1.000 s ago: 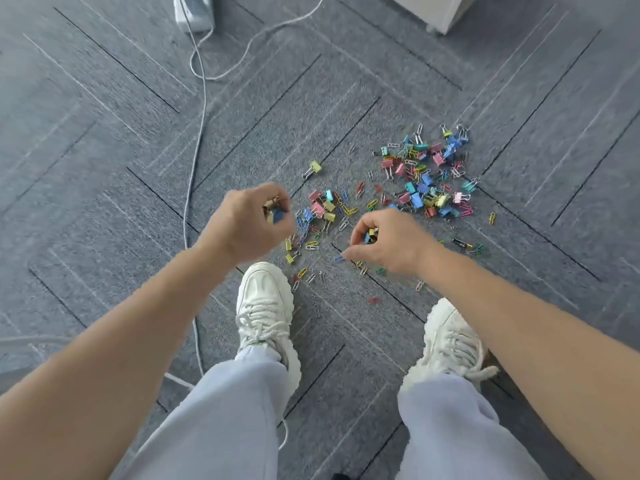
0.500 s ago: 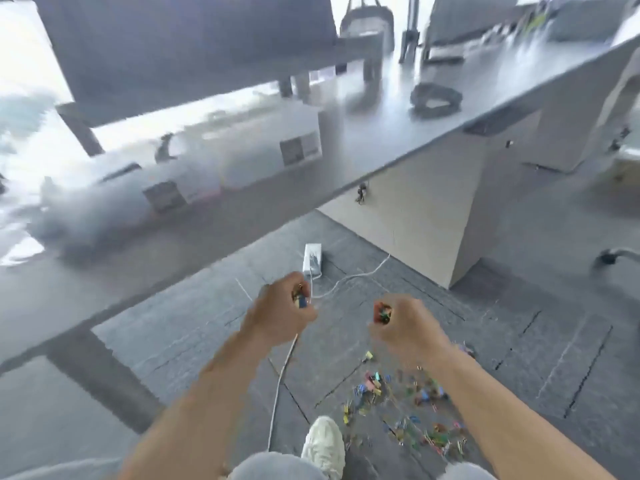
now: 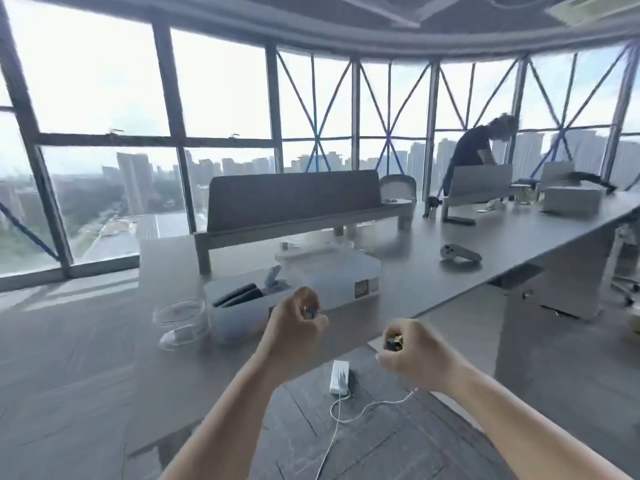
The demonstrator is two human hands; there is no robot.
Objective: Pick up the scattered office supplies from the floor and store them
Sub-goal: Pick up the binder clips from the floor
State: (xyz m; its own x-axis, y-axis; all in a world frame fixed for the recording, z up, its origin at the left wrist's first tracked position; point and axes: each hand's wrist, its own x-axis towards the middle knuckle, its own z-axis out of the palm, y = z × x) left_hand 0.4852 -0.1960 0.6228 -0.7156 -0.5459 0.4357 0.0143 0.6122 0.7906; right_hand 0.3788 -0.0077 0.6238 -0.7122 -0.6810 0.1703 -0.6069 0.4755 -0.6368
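My left hand (image 3: 298,327) is a closed fist gripping a few small binder clips (image 3: 309,312), whose blue and metal bits peek out at the top. A second bunch of clips (image 3: 394,342) sits in the curled fingers of my right hand (image 3: 412,358). Both fists hover at the near edge of a long grey desk (image 3: 450,271). A clear glass jar (image 3: 181,322) stands on the desk, left of my left hand. The clip pile on the floor is out of view.
A white open box (image 3: 242,306) with dark tools and a larger white box (image 3: 332,275) stand behind my left hand. A white power adapter (image 3: 338,377) with its cable lies on the carpet below. A game controller (image 3: 459,254), a monitor and a person are farther right.
My view has swung up from the floor to the desk top and windows. Both fists, still holding clips, rose from the clip pile to desk height.
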